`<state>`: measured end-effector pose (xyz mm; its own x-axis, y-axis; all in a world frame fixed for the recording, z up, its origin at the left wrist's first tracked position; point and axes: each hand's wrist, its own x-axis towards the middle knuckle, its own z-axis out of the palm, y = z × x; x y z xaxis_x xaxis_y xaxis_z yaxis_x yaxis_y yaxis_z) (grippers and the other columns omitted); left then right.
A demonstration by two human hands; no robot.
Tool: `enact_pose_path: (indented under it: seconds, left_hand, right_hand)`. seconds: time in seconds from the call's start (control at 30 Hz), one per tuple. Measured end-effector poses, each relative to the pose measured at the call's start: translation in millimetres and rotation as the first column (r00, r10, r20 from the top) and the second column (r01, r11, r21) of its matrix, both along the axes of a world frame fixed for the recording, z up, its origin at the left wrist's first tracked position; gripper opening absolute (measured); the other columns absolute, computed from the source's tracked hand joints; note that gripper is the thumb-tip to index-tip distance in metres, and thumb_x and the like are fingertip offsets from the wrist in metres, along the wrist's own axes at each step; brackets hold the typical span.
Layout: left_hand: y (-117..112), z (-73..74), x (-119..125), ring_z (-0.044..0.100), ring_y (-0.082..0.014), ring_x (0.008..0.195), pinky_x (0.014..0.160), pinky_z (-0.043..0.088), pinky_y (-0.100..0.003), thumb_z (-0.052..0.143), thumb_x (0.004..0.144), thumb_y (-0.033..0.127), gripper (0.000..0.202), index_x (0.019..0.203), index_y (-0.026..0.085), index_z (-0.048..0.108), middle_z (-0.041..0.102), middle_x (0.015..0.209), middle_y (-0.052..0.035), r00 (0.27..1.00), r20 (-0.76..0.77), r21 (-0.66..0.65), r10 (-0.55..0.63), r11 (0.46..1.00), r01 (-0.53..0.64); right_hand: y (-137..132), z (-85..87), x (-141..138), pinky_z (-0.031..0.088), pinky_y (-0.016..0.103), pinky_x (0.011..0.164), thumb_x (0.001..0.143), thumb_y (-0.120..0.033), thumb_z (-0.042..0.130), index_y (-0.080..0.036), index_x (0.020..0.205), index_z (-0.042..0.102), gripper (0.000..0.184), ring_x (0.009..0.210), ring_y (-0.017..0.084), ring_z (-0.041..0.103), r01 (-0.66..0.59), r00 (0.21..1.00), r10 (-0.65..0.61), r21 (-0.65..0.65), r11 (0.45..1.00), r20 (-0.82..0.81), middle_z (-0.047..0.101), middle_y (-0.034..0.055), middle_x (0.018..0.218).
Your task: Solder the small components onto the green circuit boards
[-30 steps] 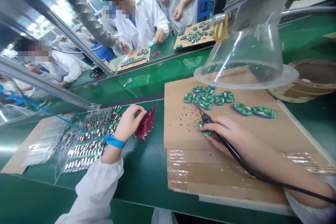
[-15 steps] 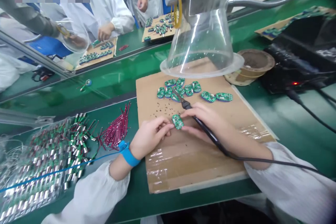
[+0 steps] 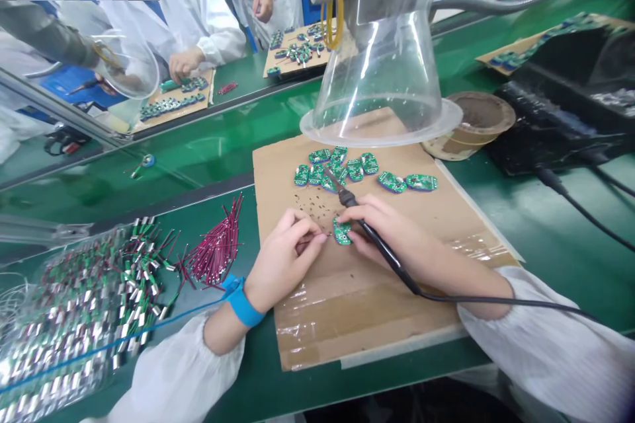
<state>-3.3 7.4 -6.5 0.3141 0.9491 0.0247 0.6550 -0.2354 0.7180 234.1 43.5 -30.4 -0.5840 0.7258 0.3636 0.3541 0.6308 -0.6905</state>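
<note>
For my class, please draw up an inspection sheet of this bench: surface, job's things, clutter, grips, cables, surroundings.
Surface: green table, partly covered by cardboard.
Job's things: one board between the hands; more boards beyond; red wires heaped left; metal-ended parts farther left.
Clutter: dark specks on the cardboard.
Left grip: fingertips close together beside the board; anything pinched is too small to tell.
Right grip: holds the iron, fingers on the board.
Cables: black cable from the iron across the right forearm; blue cord at the left wristband.
Surroundings: clear hood above; co-workers opposite.
</note>
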Motion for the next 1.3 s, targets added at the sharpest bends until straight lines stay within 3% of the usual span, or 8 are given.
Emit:
enact_pose_path:
  seconds: [0.13, 0.3, 0.43, 0.63, 0.77, 0.97, 1.3]
  left_hand:
    - [-1.8, -0.7, 1.6, 0.054, -0.0103, 0.075, 0.067, 0.046, -0.027, 0.057, 0.101, 0.026, 0.012, 0.092, 0.019, 0.061, 0.056, 0.117, -0.0044, 0.998, 0.063, -0.044, -0.003, 0.999, 0.006]
    - [-5.3, -1.3, 5.4, 0.049, -0.0093, 0.067, 0.063, 0.044, -0.028, 0.06, 0.099, 0.023, 0.012, 0.088, 0.019, 0.06, 0.058, 0.118, -0.004, 0.994, 0.108, -0.078, -0.006, 0.997, 0.015]
    - [-9.0, -1.1, 11.5, 0.046, -0.0085, 0.063, 0.06, 0.042, -0.028, 0.059, 0.098, 0.021, 0.014, 0.085, 0.019, 0.059, 0.06, 0.118, -0.0041, 0.996, 0.092, -0.077, -0.007, 0.997, 0.014]
    - [-11.5, -1.6, 14.1, 0.046, -0.0072, 0.061, 0.061, 0.043, -0.028, 0.059, 0.097, 0.02, 0.014, 0.083, 0.019, 0.058, 0.062, 0.124, -0.0023, 0.999, 0.031, -0.063, 0.009, 0.998, -0.007]
    - [-11.2, -1.6, 14.8, 0.046, -0.0076, 0.06, 0.062, 0.043, -0.029, 0.059, 0.097, 0.021, 0.014, 0.084, 0.019, 0.058, 0.063, 0.125, -0.0022, 1.0, 0.012, -0.06, 0.009, 0.998, -0.008]
    - [-10.3, -3.7, 16.8, 0.051, -0.0092, 0.063, 0.062, 0.044, -0.029, 0.058, 0.098, 0.021, 0.015, 0.083, 0.019, 0.058, 0.065, 0.122, -0.0025, 0.999, 0.02, -0.052, 0.037, 0.998, -0.036]
    - [-10.8, -3.5, 18.2, 0.049, -0.0078, 0.062, 0.063, 0.044, -0.029, 0.059, 0.098, 0.021, 0.015, 0.083, 0.02, 0.057, 0.063, 0.123, 0.0002, 0.999, 0.005, -0.061, 0.049, 0.997, -0.049]
  right_hand:
    - [-0.5, 1.7, -3.7, 0.057, 0.035, 0.078, 0.096, -0.014, 0.054, -0.028, 0.132, 0.054, 0.038, 0.086, 0.019, 0.065, -0.031, 0.999, 0.031, -0.015, 0.999, -0.012, 0.06, 0.0067, 0.11]
    - [-3.7, 6.9, 17.6, 0.058, 0.037, 0.083, 0.098, -0.015, 0.055, -0.03, 0.125, 0.059, 0.032, 0.091, 0.021, 0.071, 0.109, 0.993, -0.107, 0.032, 0.994, -0.055, 0.071, 0.0045, 0.104]
    - [-10.2, 15.5, 32.0, 0.058, 0.04, 0.092, 0.098, -0.018, 0.061, -0.028, 0.13, 0.052, 0.035, 0.099, 0.022, 0.075, 0.178, 0.928, -0.233, -0.203, 0.963, -0.291, 0.078, 0.0045, 0.101]
    - [-12.2, 10.9, 37.4, 0.055, 0.028, 0.061, 0.097, -0.028, 0.066, -0.023, 0.101, 0.062, 0.007, 0.063, 0.016, 0.071, 0.245, 0.787, -0.426, -0.408, 0.88, -0.446, 0.072, 0.0003, 0.074]
    - [-12.4, 3.1, 43.6, 0.05, 0.027, 0.054, 0.097, -0.03, 0.066, -0.022, 0.096, 0.065, 0.008, 0.056, 0.013, 0.066, 0.177, 0.784, -0.403, -0.452, 0.875, -0.473, 0.068, -0.0004, 0.071]
    - [-14.1, 3.9, 45.2, 0.05, 0.026, 0.051, 0.095, -0.027, 0.067, -0.023, 0.095, 0.066, 0.005, 0.055, 0.014, 0.065, 0.126, 0.849, -0.303, -0.39, 0.912, -0.433, 0.066, 0.0004, 0.071]
    - [-12.7, 4.1, 46.5, 0.049, 0.025, 0.052, 0.095, -0.028, 0.066, -0.022, 0.096, 0.065, 0.006, 0.056, 0.013, 0.063, 0.129, 0.898, -0.254, -0.335, 0.933, -0.359, 0.067, 0.0007, 0.072]
